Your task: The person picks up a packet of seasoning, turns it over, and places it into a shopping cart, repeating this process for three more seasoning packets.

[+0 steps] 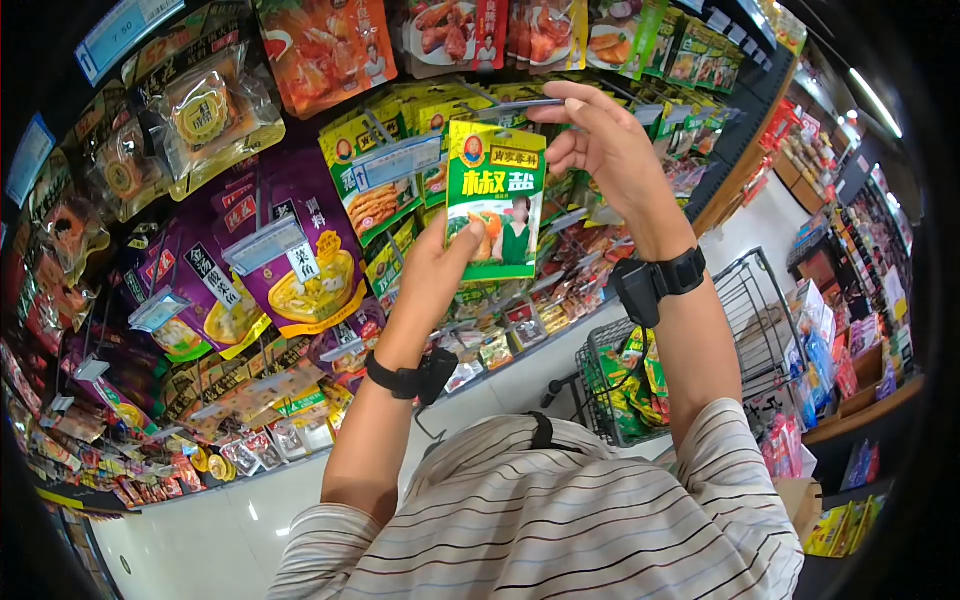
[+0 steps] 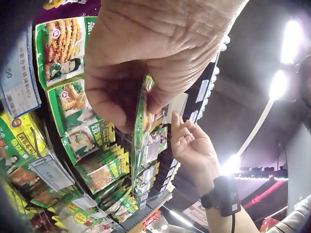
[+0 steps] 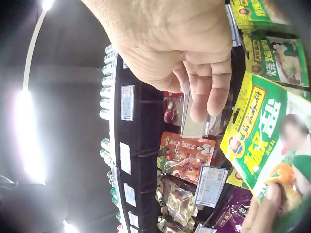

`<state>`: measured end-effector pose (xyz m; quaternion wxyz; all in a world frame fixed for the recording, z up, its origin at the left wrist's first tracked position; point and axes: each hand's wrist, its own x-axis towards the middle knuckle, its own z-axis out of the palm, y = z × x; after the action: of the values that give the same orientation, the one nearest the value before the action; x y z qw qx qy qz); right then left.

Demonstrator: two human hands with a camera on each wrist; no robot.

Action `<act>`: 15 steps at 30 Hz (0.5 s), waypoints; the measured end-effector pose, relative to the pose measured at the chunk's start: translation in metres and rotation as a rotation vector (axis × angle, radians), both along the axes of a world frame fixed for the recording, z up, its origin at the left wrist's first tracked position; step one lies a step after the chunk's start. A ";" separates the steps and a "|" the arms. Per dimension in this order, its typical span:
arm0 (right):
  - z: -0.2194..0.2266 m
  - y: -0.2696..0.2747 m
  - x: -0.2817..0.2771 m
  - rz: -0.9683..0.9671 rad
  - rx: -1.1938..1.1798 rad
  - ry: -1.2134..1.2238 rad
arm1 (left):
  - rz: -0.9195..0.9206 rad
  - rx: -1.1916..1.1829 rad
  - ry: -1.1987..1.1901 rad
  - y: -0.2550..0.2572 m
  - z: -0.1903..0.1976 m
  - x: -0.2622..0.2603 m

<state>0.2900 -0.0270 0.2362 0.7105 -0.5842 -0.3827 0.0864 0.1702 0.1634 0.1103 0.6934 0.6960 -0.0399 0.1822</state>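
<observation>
And here's the rack (image 1: 745,140) before me: purple packets (image 1: 310,265) hanging beside yellow-green ones (image 1: 370,190), red packets (image 1: 325,50) above!

Bunch of purple pouches (image 1: 318,275) hanging on the left, with a price tag (image 1: 263,246) right in front of one; see-through gold packs (image 1: 208,118) just above those; orange-red pouches (image 1: 325,55) up top; shiny pale floor (image 1: 225,535) below; bright ceiling light (image 1: 876,102) way off right.

“椒盐” is printed on the packet (image 1: 493,205), under a header in which only “料” can be read surely. “金汤酸菜鱼” is printed on one purple pouch (image 1: 218,295), “调料” on another (image 1: 322,265). “7.50” is shown on a price tag (image 1: 128,38). Smaller print is blurred.
</observation>
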 end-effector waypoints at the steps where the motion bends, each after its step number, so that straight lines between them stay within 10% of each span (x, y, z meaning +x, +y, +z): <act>1: 0.000 0.000 0.000 -0.005 0.000 -0.002 | 0.016 0.018 -0.010 0.001 0.000 0.005; 15: -0.002 0.002 -0.009 -0.052 0.004 0.014 | 0.061 0.032 -0.039 0.008 -0.007 0.033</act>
<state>0.2814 -0.0253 0.2344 0.7164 -0.5918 -0.3627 0.0713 0.2028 0.1713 0.1034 0.6754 0.7042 -0.0352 0.2161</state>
